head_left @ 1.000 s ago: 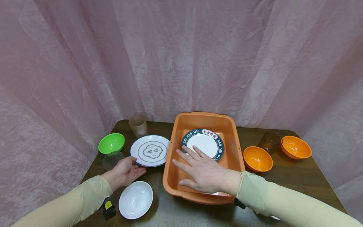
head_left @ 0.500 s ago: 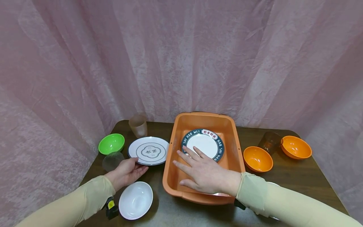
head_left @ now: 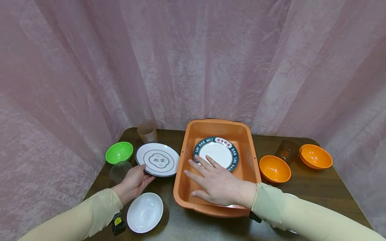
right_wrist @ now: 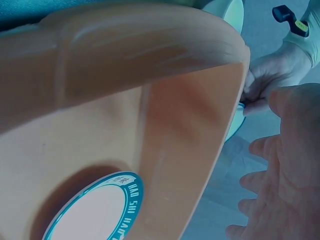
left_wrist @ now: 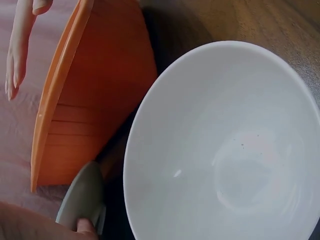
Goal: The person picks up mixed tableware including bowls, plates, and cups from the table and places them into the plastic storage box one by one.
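Head view: left hand [head_left: 134,182] pinches patterned plate [head_left: 157,159] rim, tilted; right hand [head_left: 215,182] flat, fingers spread, over tub [head_left: 251,157]. Lift clear of tub wall.

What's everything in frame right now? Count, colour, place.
rectangular orange plastic tub: 1, orange, table centre
round dark-rimmed lettered plate: 1, white with dark green band, inside the tub
round white plate with grey ring pattern: 1, white and grey, left of the tub, near edge lifted
white round bowl: 1, white, front left
green round bowl: 1, green, far left
orange round bowls: 2, orange, right of the tub
frosted tumbler: 1, pale tan, back left
clear textured tumbler: 1, clear, in front of the green bowl
dark tumbler: 1, brown, between the orange bowls
wooden table: 1, dark brown
pink curtain: backdrop
left hand: grips the grey-patterned plate's edge
right hand: fingers spread over the tub
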{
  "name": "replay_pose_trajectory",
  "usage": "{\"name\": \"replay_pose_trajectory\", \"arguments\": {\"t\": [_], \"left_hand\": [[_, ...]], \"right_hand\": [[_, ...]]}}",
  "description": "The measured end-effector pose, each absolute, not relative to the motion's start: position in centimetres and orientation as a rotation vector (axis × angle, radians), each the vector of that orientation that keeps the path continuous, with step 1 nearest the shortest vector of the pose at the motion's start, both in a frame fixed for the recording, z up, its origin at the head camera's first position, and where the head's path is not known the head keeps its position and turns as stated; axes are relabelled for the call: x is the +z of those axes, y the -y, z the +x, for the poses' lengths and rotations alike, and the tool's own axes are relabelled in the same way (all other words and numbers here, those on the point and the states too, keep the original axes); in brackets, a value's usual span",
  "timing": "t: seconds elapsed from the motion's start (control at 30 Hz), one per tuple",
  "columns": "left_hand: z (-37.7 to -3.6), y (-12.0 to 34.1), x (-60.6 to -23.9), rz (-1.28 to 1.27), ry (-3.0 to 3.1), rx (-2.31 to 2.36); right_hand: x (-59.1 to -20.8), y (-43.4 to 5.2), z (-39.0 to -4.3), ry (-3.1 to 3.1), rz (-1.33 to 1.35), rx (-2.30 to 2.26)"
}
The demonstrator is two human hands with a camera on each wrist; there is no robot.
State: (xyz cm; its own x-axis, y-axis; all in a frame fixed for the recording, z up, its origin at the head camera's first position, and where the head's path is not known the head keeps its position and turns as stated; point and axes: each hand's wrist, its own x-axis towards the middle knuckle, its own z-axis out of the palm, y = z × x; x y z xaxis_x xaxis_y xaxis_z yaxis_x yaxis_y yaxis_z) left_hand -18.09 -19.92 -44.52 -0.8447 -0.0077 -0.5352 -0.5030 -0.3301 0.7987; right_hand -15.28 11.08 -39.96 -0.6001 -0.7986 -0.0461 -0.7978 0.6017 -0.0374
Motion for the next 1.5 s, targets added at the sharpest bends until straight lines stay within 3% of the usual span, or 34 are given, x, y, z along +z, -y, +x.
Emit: {"name": "replay_pose_trajectory", "arguments": {"t": [0.83,1.1,1.5], "left_hand": [[-16.0,19.3,-40.1,-0.259,-2.162,2.118],[-16.4,19.7,-38.0,-0.236,-2.103,2.259],[-17.7,19.1,-37.0,-0.174,-1.768,2.425]], "right_hand": [[-39.7,-12.9,-15.5,-2.837,-1.366,-0.057],[-38.9,-14.3,-15.5,-2.872,-1.259,-0.106],[-37.8,-17.2,-15.9,-3.012,-0.946,-0.635]]}}
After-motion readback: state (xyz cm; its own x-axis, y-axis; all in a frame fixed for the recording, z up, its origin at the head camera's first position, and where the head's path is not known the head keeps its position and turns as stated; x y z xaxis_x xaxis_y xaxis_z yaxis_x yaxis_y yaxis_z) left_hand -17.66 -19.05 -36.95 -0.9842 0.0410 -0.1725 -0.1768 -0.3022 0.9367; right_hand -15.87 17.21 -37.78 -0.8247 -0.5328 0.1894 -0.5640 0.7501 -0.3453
